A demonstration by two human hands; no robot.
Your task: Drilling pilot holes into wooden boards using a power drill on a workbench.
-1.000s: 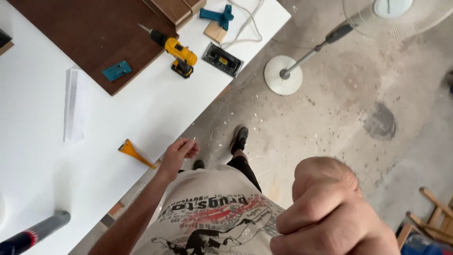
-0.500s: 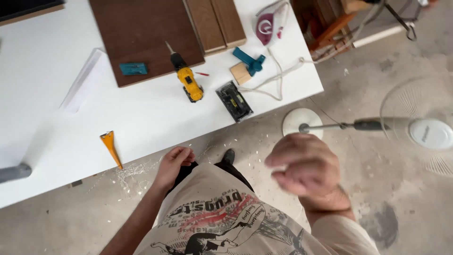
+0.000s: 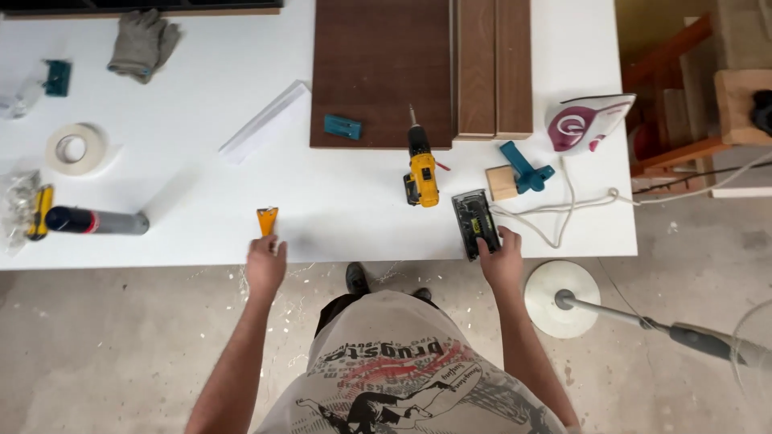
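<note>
My left hand lies at the near edge of the white table, its fingers over the narrow near end of an orange scraper. My right hand grips the near end of a black power tool at the table's edge. A yellow cordless drill lies between the two hands, a little farther in. Behind it lie a dark brown wooden panel and two narrower brown boards.
A small teal clamp sits on the panel. A blue jig on a wood block, a white cord and an iron are at right. A tape roll, a grey tube and gloves are at left. A fan stand is on the floor.
The view has swung to face the table squarely. My left hand has reached onto the orange scraper. My right hand, raised in front of the camera before, has come down onto the black power tool.
</note>
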